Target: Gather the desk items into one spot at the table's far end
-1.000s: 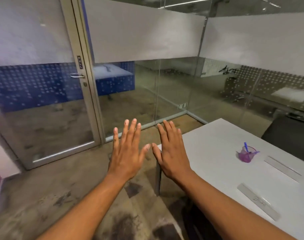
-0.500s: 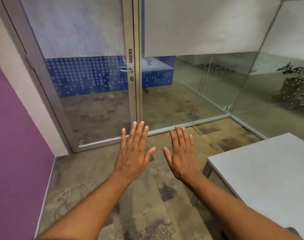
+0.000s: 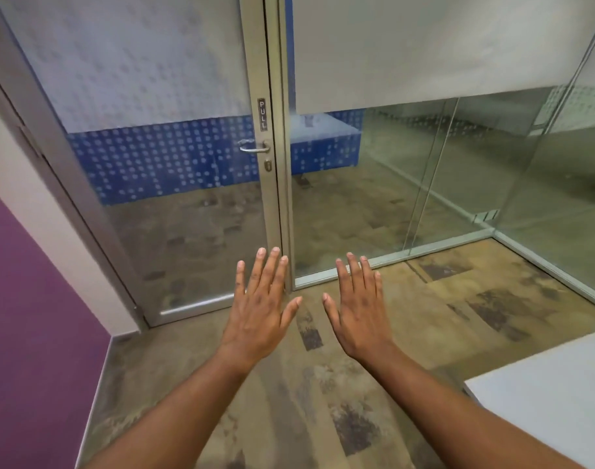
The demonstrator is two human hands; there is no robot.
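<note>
My left hand (image 3: 260, 308) and my right hand (image 3: 358, 308) are stretched out side by side above the floor, palms down, fingers straight and spread. Neither holds anything. Only a bare corner of the white table (image 3: 546, 397) shows at the lower right, to the right of my right forearm. No desk items are in view.
A glass door (image 3: 174, 184) with a metal handle (image 3: 255, 147) and a "PULL" label stands straight ahead. Glass partition walls (image 3: 424, 184) run to the right. A purple wall (image 3: 28, 316) closes the left side. Patterned carpet (image 3: 289, 401) covers the floor.
The view has swung left, away from the table: the purple cup and rulers seen a second ago are out of frame. Both hands keep the same open, spread pose.
</note>
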